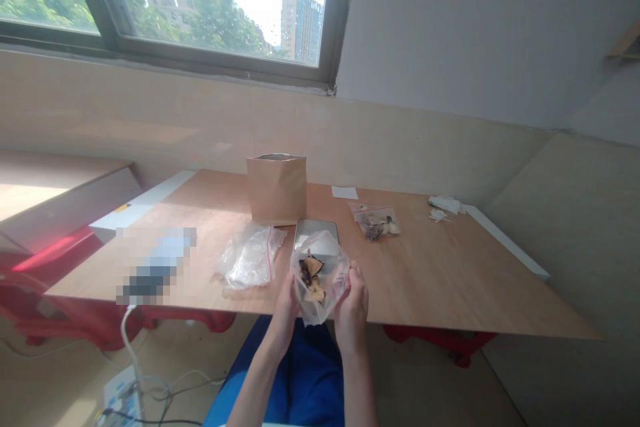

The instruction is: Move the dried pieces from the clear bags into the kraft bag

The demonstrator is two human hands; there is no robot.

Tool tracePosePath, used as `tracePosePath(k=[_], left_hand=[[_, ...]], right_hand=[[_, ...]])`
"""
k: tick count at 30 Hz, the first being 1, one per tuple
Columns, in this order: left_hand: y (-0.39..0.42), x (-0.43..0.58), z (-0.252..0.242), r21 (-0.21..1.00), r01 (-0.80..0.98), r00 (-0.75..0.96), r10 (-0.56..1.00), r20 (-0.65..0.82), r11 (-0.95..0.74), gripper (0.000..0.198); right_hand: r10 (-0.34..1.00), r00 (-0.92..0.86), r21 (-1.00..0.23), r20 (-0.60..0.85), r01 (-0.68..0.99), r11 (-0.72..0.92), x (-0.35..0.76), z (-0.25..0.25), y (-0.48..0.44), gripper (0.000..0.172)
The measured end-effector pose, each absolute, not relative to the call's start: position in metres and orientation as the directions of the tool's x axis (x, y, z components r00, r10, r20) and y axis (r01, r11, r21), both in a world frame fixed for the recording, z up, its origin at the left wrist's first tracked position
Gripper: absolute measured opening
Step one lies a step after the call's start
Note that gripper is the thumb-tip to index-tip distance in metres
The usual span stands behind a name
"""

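Note:
Both hands hold a small clear zip bag (pixel 320 273) at the near edge of the wooden table (pixel 450 280). The bag holds a few dark and pale dried pieces. My left hand (pixel 286 303) grips its left side, fingers closed on the plastic. My right hand (pixel 351 303) grips its right side the same way. Just behind the bag a flat grey metal tray (pixel 316 228) lies on the table.
A brown paper pouch (pixel 277 188) stands upright behind the tray. Empty clear zip bags (pixel 250 257) lie to the left. Another filled zip bag (pixel 376 221) lies to the right, with a white paper slip (pixel 345 192) and white scraps (pixel 443 208) farther back. Cables (pixel 135 387) lie on the floor.

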State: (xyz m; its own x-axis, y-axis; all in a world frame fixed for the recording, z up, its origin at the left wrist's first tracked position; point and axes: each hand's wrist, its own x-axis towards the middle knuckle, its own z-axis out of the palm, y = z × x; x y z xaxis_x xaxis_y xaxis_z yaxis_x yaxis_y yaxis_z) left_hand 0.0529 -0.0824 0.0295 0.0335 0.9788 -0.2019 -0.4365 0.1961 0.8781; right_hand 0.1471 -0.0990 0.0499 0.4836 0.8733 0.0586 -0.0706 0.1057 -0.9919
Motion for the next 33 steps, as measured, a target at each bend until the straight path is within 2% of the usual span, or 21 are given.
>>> tracePosePath(k=[3, 5, 8, 10, 15, 18, 21, 25, 29, 33], left_hand=[[-0.086, 0.057, 0.028, 0.834, -0.481, 0.155, 0.962, -0.224, 0.271, 0.052], [-0.087, 0.056, 0.03, 0.808, -0.475, 0.214, 0.936, -0.279, 0.349, 0.057], [-0.087, 0.054, 0.033, 0.794, -0.458, 0.2, 0.917, -0.344, 0.398, 0.063], [-0.086, 0.052, 0.033, 0.822, -0.43, 0.16, 0.928, -0.337, 0.373, 0.063], [-0.083, 0.049, 0.029, 0.915, -0.317, -0.003, 0.964, -0.265, 0.25, 0.058], [-0.081, 0.046, 0.027, 0.954, -0.264, -0.098, 0.98, -0.172, 0.141, 0.047], [-0.08, 0.043, 0.028, 0.972, -0.22, -0.091, 0.991, -0.1, 0.078, 0.04], [-0.081, 0.041, 0.03, 0.984, -0.167, -0.049, 0.996, -0.069, 0.06, 0.034], [-0.081, 0.039, 0.026, 0.993, -0.098, -0.072, 0.995, -0.07, 0.063, 0.033], [-0.08, 0.038, 0.023, 0.996, -0.036, -0.104, 0.991, -0.085, 0.081, 0.042]], right_hand=[[0.877, 0.479, -0.996, 0.047, -0.042, 0.076, 0.147, 0.05, -0.096, 0.03], [0.868, 0.46, -0.982, 0.187, 0.084, 0.167, 0.149, 0.054, -0.096, 0.025], [0.785, 0.449, -0.903, 0.427, 0.253, 0.346, 0.152, 0.066, -0.1, 0.016], [0.772, 0.412, -0.873, 0.485, 0.285, 0.396, 0.153, 0.075, -0.104, 0.013], [0.925, 0.11, -0.913, 0.364, 0.238, 0.331, 0.15, 0.081, -0.109, 0.022], [0.959, 0.036, -0.93, 0.28, 0.258, 0.261, 0.147, 0.074, -0.106, 0.029], [0.977, -0.007, -0.94, 0.211, 0.271, 0.205, 0.144, 0.066, -0.102, 0.039], [0.986, 0.026, -0.962, 0.163, 0.226, 0.153, 0.139, 0.055, -0.096, 0.05], [0.978, 0.109, -0.973, 0.18, 0.167, 0.161, 0.134, 0.045, -0.088, 0.049], [0.96, 0.174, -0.97, 0.218, 0.144, 0.194, 0.132, 0.041, -0.082, 0.048]])
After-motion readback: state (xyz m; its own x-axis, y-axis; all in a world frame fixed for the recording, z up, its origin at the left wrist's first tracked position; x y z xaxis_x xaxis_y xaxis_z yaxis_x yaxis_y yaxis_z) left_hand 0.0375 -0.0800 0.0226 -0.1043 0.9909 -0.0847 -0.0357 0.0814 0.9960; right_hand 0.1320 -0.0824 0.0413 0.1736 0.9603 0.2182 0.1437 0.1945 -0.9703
